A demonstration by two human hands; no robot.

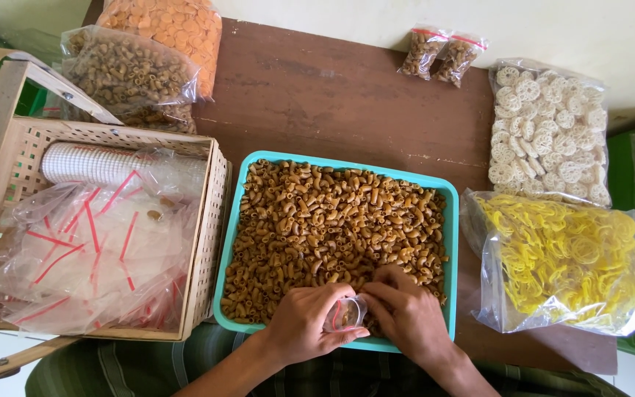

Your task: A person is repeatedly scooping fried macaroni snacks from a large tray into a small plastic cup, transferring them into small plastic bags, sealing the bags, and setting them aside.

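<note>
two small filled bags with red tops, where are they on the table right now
In the head view the two small filled bags lie side by side at the far edge of the brown table, just left of the big bag of white lattice crackers.

I'm holding a little clear bag (347, 312) between my hands. Empty red-striped bags (90, 250) fill the basket on my left, two small filled packs (441, 53) sit top right, and big clear snack bags (560, 257) line the right.

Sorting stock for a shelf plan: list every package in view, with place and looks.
Small clear pouch: held in left hand, right hand at its mouth, over teal tray.
Two small red-sealed pouches: top centre, brown snacks.
Clear bag: right, white lattice discs.
Clear bag: yellow rings.
Empty red-striped bags: in woven basket.
</note>
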